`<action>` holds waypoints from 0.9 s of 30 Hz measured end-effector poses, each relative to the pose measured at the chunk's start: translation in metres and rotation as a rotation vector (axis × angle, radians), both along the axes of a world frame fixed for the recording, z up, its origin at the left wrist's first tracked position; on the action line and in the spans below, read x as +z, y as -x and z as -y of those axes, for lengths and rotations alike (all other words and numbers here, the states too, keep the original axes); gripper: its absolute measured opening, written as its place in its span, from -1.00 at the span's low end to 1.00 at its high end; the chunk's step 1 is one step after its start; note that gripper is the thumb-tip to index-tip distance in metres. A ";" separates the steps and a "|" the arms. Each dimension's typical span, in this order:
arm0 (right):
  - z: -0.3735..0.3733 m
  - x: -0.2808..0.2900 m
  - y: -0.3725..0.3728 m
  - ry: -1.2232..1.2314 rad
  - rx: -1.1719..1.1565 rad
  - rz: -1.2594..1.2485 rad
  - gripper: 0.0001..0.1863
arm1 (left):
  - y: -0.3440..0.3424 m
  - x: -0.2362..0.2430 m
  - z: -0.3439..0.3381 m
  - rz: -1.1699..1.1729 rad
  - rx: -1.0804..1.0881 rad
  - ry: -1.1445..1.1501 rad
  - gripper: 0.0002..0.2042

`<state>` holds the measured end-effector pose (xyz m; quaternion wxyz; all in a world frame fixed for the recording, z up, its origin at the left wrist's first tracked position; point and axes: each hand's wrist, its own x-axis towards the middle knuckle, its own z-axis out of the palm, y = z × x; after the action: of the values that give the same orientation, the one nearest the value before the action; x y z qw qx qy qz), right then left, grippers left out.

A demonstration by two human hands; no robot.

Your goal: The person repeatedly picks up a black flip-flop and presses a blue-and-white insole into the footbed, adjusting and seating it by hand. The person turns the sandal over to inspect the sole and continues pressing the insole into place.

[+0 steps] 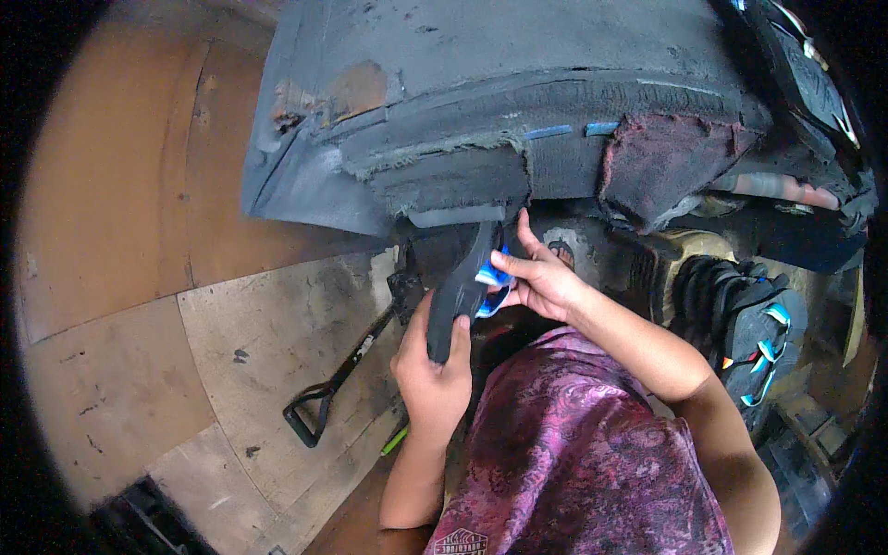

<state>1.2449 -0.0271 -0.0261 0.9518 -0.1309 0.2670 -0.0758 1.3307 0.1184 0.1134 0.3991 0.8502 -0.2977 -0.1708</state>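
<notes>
Purple patterned shirt [573, 453] fills the bottom of the view, since that's what sits closest to the head camera, with both bare forearms coming up out of it. Left hand [433, 370] is wrapped tight around the lower end of a black flip-flop sole [460, 291], fingers fully closed on it, holding it up on edge just in front of the workbench. Right hand [541, 277] is pinching the blue and white strap [493, 276] at the upper part of that same sole, thumb and fingers closed on the strap and one finger sticking up toward the bench edge.

Bench [481, 102] itself is a grimy grey slab covered in layers of frayed dark cloth, with a worn reddish rag [666, 162] hanging off its front edge to the right. Pretty beat-up surface, with a brown patch showing through at the left.

Floor is mismatched plywood sheets [268, 324], pale ones near the middle and a more orange-brown stretch off to the left, scuffed and stained all over. A black metal tool with a loop handle [324, 393] lies on the boards left of the hands, and something small and green [394, 441] lies near the left forearm. Over on the right there's a stack of finished black flip-flops [740, 324] with blue and white straps, well apart from the hands.
</notes>
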 end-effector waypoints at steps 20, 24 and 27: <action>-0.034 -0.011 0.021 0.722 0.272 0.022 0.22 | 0.012 -0.081 -0.086 -0.594 -0.102 0.408 -0.18; -0.033 -0.008 0.008 0.898 0.288 0.235 0.17 | -0.027 -0.090 -0.025 -0.705 -0.186 0.341 -0.14; -0.034 -0.005 -0.002 0.583 0.182 0.248 0.15 | -0.034 -0.082 -0.008 -0.799 -0.149 0.283 -0.14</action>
<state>1.2472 0.0068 -0.0307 0.9023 -0.4109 0.1036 -0.0791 1.3652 0.1263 0.0313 0.5824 0.6304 -0.2007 -0.4724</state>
